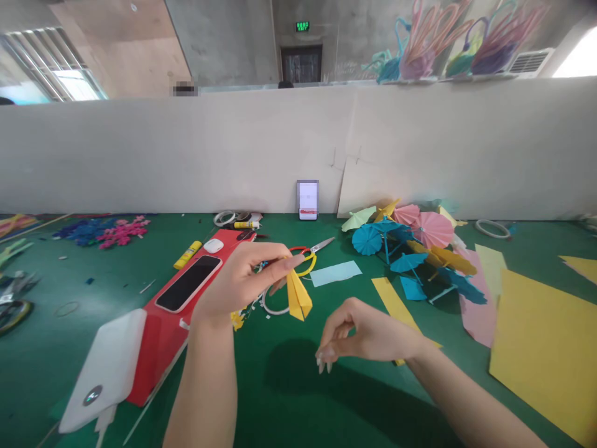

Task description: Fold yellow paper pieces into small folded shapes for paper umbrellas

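A folded yellow paper cone (298, 295) hangs from my left hand (249, 277), its top pinched between thumb and fingers and its wider end pointing down. To the right and lower, my right hand (357, 333) hovers over the green table with fingers curled and tips together, and nothing shows in them. Behind my left hand lie scissors (321, 245) with red and yellow handles. A light blue paper strip (336, 274) lies beside them. The yellow paper strip (396, 302) on the table is partly hidden by my right hand and forearm.
Small paper umbrellas (433, 230) are heaped at the back right, with yellow sheets (545, 348) nearer. On the left, a red box (163, 339) bears a phone (189, 283) and a white power bank (105, 370). A lit phone (308, 200) stands against the white partition (209, 149).
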{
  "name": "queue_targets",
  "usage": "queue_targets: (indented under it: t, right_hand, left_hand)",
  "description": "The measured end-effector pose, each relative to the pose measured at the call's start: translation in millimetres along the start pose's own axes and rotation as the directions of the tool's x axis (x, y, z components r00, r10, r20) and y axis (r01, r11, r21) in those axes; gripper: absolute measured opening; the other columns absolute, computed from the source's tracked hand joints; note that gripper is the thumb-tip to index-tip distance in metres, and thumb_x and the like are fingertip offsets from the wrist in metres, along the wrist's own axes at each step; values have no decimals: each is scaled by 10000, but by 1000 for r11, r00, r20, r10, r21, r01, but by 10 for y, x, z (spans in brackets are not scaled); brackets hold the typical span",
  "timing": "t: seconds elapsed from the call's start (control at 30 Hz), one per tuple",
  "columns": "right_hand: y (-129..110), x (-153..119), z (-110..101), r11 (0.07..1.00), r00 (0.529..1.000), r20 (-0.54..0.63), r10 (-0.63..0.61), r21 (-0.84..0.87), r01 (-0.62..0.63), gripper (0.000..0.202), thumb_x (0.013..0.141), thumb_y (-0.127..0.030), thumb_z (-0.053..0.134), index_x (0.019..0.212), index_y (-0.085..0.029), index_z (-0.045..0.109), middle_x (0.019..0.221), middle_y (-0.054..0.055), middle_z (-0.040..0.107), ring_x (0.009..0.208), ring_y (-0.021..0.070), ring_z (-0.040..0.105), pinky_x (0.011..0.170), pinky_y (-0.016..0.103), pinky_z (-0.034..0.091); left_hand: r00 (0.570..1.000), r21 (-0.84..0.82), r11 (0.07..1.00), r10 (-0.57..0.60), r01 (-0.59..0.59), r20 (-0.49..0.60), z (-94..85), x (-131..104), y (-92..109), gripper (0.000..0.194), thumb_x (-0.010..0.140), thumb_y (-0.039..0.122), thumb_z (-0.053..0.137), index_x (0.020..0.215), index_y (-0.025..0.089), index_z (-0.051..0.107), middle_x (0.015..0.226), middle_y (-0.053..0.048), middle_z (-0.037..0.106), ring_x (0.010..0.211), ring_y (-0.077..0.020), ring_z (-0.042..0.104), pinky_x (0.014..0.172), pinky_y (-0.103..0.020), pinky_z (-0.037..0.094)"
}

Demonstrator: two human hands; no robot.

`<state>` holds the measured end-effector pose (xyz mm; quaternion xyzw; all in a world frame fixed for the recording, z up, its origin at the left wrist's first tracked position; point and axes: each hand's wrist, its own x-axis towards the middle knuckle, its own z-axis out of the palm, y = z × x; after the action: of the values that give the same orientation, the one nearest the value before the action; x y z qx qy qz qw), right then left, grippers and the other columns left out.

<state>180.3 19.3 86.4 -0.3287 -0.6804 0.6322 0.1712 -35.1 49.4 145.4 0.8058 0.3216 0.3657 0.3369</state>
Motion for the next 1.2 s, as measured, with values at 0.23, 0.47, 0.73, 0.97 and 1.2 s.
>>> queue_targets:
  t: [0.23,0.47,0.73,0.97,1.2]
  right_hand:
    - [-126,-74,-177,988,981,-124,-146,-63,139,309,808,-309,663,1060,-131,683,1000,108,722,899,196,679,828,304,536]
    - [-130,-85,43,971,946,-231,-226,26,239,213,852,-341,621,885,-143,690,890,68,732,848,182,675,803,282,510]
    - [-103,-95,49,987,962,-239,-132,56,149,325,826,-428,626,731,-118,651,635,58,711,608,169,670,616,261,500]
    - [-107,-127,-15,995,984,-153,-87,33,93,302,808,-420,645,763,-123,665,720,71,727,667,184,677,645,277,518]
    - [-124,-125,-71,960,961,-238,-139,205,190,254,737,-348,736,872,-137,695,809,57,725,818,187,678,778,282,523]
  left_hand:
    - [965,52,994,-107,98,239,71,31,48,363,916,281,495,576,162,454,537,45,468,505,-69,422,514,-203,346]
    - [950,136,987,-123,87,286,286,120,63,302,900,244,505,616,169,434,539,71,429,499,-63,367,474,-198,279]
    - [942,47,985,-171,165,289,322,144,45,289,938,329,430,693,178,454,534,75,415,464,-61,384,474,-188,308]
    - [922,144,987,-117,67,368,333,126,35,253,923,292,438,697,178,458,577,61,391,507,-78,328,465,-208,246]
    - [914,153,988,-81,21,397,381,131,71,244,919,231,424,686,167,461,606,50,459,537,-76,373,506,-200,289]
